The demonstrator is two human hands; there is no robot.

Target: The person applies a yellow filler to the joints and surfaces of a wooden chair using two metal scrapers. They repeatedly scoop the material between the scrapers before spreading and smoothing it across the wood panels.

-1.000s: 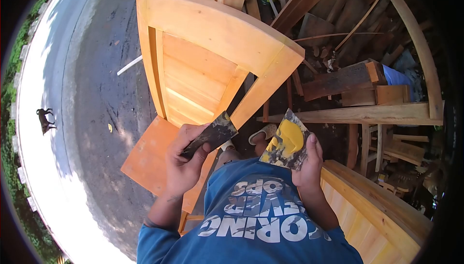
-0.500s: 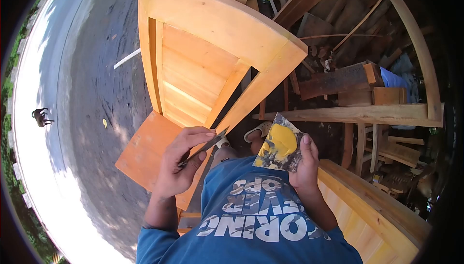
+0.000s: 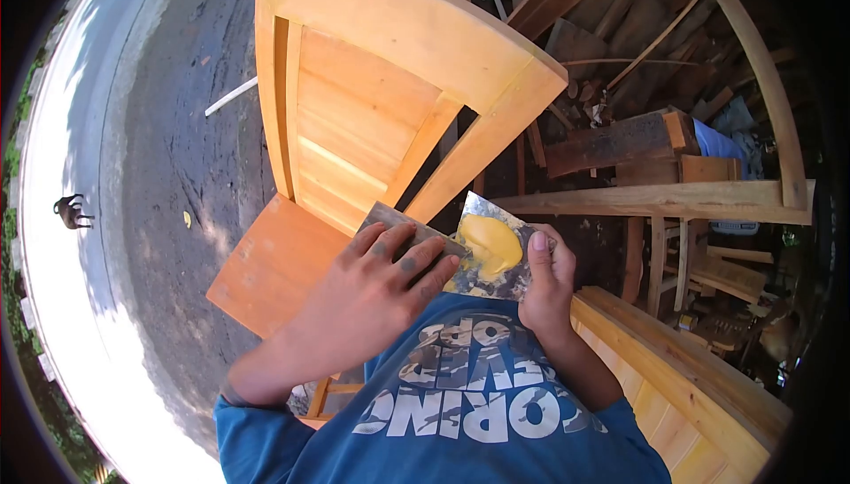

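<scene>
My left hand point(image 3: 381, 280) has its fingers laid over a thin dark scraper blade point(image 3: 390, 221), whose edge meets the left side of a flat plate. That plate point(image 3: 513, 287), stained and square-cornered, is gripped at its right edge by my right hand point(image 3: 547, 278), thumb on top. A thick mound of yellow paste point(image 3: 492, 243) lies on the plate. Beyond both hands stands a large wooden panel piece point(image 3: 363, 85) with a curved top rail and slots beside its inner panel.
An orange board point(image 3: 274, 263) lies left of the panel. At right are a wooden frame point(image 3: 655, 202), scrap wood and another panelled piece point(image 3: 682, 378). A paved road point(image 3: 133, 174) with a dark four-legged animal point(image 3: 73, 211) runs along the left.
My left hand has turned palm down and moved right, bringing the scraper to the plate. My right hand and the plate have shifted slightly left and up.
</scene>
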